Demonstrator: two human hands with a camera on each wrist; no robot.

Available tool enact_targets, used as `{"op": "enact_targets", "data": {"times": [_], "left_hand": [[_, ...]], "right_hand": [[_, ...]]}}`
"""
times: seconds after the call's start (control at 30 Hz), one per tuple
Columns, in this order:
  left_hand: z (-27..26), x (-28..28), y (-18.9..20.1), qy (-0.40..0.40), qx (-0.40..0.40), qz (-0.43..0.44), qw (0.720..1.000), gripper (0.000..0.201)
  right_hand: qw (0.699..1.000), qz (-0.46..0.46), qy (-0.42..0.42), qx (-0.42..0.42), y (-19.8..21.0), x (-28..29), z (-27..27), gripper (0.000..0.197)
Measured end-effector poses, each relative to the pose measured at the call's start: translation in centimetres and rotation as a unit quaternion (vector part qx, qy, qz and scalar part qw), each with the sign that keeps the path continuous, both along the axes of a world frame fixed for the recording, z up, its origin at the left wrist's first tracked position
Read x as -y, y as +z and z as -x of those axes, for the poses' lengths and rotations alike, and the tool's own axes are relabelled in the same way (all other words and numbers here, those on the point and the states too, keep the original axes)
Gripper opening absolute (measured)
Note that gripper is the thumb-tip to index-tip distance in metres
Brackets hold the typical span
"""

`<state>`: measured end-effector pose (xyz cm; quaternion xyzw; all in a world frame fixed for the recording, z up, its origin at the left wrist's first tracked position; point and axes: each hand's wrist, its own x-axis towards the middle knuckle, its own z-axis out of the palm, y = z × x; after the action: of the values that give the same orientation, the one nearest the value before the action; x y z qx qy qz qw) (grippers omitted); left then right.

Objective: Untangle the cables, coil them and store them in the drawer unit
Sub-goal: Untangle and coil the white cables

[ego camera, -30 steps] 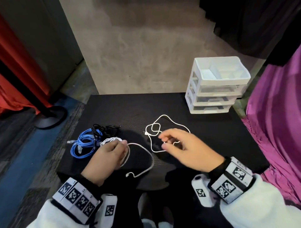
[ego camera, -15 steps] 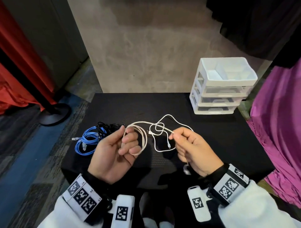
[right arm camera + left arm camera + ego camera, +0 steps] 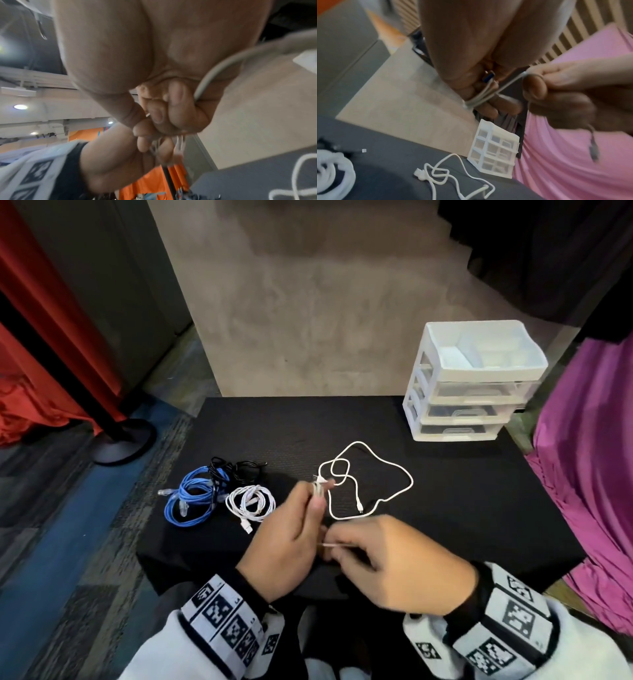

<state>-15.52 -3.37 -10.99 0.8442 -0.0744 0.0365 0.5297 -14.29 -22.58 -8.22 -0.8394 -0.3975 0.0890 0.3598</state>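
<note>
My left hand (image 3: pixel 317 498) grips a few loops of a thin white cable (image 3: pixel 319 491) above the table's front. My right hand (image 3: pixel 334 546) sits just to its right and pinches the same cable's free strand (image 3: pixel 508 83). That strand's connector (image 3: pixel 594 152) dangles below the right fist. A second white cable (image 3: pixel 370 481) lies loose and looped on the black table (image 3: pixel 462 491). A coiled white braided cable (image 3: pixel 251 501), a blue cable (image 3: pixel 191 498) and a black cable (image 3: pixel 239 469) lie at the left. The white drawer unit (image 3: pixel 472 385) stands at the back right, drawers closed.
A purple cloth (image 3: pixel 589 457) hangs along the table's right edge. A black stand base (image 3: pixel 120 443) and red curtain (image 3: pixel 41 337) are on the floor at the left. A beige wall (image 3: pixel 308 320) rises behind the table.
Both hands lifted the thin white cable off the table. The right hand then came down and in beside the left, drawing the strand along. The braided coil is uncovered.
</note>
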Motion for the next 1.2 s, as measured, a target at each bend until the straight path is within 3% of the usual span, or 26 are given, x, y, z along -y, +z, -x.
{"op": "enact_targets", "data": {"times": [0.07,0.2,0.43,0.57,0.67,0.77,0.97,1.2], "left_hand": [[0.4,0.2,0.0,-0.037,-0.034,-0.012,0.999,0.028],[1.1,0.8,1.2,-0.094,-0.167,0.182,0.965,0.044],[1.0,1.6,2.2,-0.045,-0.180,0.303,0.935,0.034],[1.1,1.5,2.1,-0.025,-0.190,0.385,0.903,0.033],[1.2,1.1,2.0,-0.053,-0.210,0.428,0.877,0.033],[1.3,1.4,1.4,-0.076,-0.192,0.415,0.886,0.035],[0.3,1.4,0.8,-0.014,-0.079,0.288,0.954,0.024],[0.1,1.6,0.2,-0.007,-0.063,0.201,0.978,0.022]], "right_hand": [[0.999,-0.009,-0.017,0.042,0.8,0.7,-1.3,0.007],[0.988,-0.031,-0.078,0.127,1.4,2.1,-3.2,0.007],[0.961,-0.103,-0.186,0.179,-1.1,0.7,-2.5,0.014],[0.966,-0.212,-0.144,-0.018,-1.9,0.5,-1.5,0.028],[0.958,-0.230,-0.108,-0.135,-2.0,0.6,-0.8,0.031],[0.935,-0.249,-0.126,-0.220,-1.9,0.6,-0.9,0.021],[0.891,-0.311,-0.162,-0.290,-2.2,-0.3,-0.9,0.008],[0.908,-0.277,-0.197,-0.244,-1.9,-0.9,-0.6,0.026]]}}
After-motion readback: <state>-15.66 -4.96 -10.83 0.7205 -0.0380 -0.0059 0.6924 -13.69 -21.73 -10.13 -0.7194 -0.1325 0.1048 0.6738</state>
